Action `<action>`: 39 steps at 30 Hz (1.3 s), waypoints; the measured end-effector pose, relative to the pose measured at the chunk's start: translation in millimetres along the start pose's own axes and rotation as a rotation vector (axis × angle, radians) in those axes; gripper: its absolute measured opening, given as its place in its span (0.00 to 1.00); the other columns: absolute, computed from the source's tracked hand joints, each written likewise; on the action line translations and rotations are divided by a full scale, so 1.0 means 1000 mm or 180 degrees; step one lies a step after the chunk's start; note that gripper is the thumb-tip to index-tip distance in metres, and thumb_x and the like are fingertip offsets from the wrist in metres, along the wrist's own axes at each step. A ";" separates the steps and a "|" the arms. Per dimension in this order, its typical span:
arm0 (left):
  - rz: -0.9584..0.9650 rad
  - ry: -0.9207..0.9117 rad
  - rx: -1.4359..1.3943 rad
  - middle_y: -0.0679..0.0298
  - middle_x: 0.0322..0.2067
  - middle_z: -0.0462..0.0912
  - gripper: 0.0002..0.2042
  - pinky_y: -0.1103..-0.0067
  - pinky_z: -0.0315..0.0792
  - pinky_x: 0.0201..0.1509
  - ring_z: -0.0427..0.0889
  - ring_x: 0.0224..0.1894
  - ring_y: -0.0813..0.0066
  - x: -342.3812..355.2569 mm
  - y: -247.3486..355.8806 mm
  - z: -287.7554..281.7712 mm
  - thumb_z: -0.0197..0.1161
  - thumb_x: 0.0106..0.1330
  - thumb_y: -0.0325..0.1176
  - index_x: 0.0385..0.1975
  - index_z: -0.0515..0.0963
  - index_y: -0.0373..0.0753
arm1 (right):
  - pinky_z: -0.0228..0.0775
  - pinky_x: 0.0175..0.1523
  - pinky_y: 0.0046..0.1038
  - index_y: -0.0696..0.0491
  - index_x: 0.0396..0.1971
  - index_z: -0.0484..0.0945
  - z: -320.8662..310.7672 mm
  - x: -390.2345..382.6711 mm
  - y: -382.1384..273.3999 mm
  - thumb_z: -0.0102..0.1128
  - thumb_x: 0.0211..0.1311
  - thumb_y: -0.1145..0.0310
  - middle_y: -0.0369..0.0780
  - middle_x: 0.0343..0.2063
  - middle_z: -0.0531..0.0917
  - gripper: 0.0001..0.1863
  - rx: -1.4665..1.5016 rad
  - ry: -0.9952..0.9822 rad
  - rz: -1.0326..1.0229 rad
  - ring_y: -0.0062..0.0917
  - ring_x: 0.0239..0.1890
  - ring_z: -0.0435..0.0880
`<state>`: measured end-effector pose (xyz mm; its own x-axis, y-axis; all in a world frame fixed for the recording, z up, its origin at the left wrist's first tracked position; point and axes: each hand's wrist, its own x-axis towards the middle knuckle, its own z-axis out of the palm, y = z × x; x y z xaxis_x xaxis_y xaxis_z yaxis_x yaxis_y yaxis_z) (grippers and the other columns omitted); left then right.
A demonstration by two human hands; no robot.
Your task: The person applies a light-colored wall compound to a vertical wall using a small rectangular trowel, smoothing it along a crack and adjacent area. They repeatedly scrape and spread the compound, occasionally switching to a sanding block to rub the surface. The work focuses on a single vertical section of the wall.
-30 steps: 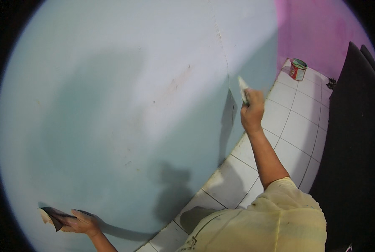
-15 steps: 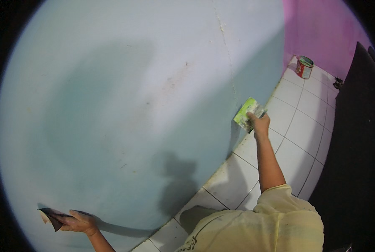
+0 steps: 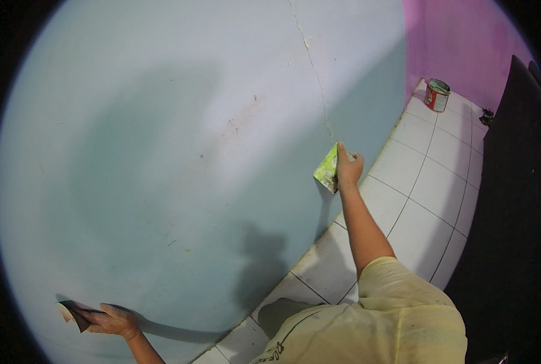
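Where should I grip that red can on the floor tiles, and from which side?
I'd likely grip the red can around its round body, below the open rim, coming from the near side, over the floor tiles: it stands upright, open end up, with the pink wall behind it.

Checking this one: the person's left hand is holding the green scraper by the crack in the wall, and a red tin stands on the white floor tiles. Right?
Not quite: the right hand, not the left hand, holds the green scraper by the crack, as the head view shows. The red tin does stand on the white floor tiles.
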<state>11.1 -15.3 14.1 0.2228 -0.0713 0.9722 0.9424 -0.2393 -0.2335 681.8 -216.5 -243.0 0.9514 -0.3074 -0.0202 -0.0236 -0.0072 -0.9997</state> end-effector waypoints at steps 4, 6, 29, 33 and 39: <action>-0.0070 -0.0036 0.0062 0.34 0.60 0.66 0.38 0.54 0.59 0.67 0.66 0.60 0.40 -0.007 -0.010 -0.002 0.49 0.77 0.56 0.75 0.57 0.30 | 0.77 0.49 0.36 0.66 0.45 0.78 -0.005 -0.027 -0.031 0.75 0.55 0.39 0.51 0.40 0.83 0.41 0.0094 -0.0216 0.0279 0.35 0.41 0.84; -0.0139 -0.0055 0.0052 0.34 0.59 0.67 0.38 0.54 0.59 0.66 0.66 0.59 0.40 -0.014 -0.015 0.003 0.50 0.76 0.56 0.76 0.57 0.31 | 0.76 0.47 0.36 0.64 0.42 0.79 -0.004 -0.019 -0.029 0.75 0.55 0.39 0.49 0.37 0.84 0.38 0.0103 -0.0443 0.0316 0.33 0.37 0.83; -0.0325 -0.0216 0.0189 0.35 0.66 0.61 0.38 0.53 0.56 0.71 0.62 0.67 0.39 -0.019 -0.020 0.006 0.51 0.76 0.55 0.76 0.56 0.31 | 0.74 0.49 0.43 0.64 0.32 0.79 0.011 -0.021 -0.029 0.68 0.58 0.32 0.52 0.34 0.84 0.40 0.0425 -0.0373 0.0258 0.41 0.38 0.83; -0.0336 -0.0249 0.0043 0.34 0.66 0.62 0.38 0.53 0.55 0.71 0.62 0.67 0.37 -0.019 -0.008 0.000 0.49 0.77 0.55 0.76 0.56 0.31 | 0.74 0.50 0.43 0.64 0.33 0.80 0.011 -0.020 -0.043 0.68 0.57 0.32 0.53 0.37 0.85 0.41 0.0404 -0.0482 0.0196 0.43 0.40 0.84; -0.0311 -0.0088 -0.0031 0.33 0.66 0.63 0.38 0.53 0.55 0.71 0.63 0.66 0.37 -0.014 0.000 0.008 0.49 0.77 0.56 0.75 0.57 0.29 | 0.73 0.51 0.43 0.64 0.35 0.81 0.021 -0.006 -0.010 0.67 0.58 0.32 0.54 0.37 0.85 0.40 0.0268 -0.0027 0.0346 0.44 0.41 0.83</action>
<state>10.1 -6.9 0.4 0.1368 -0.0204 0.9904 0.9576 -0.2530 -0.1375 682.7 -194.1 -232.8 0.9472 -0.2938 -0.1281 -0.1010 0.1055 -0.9893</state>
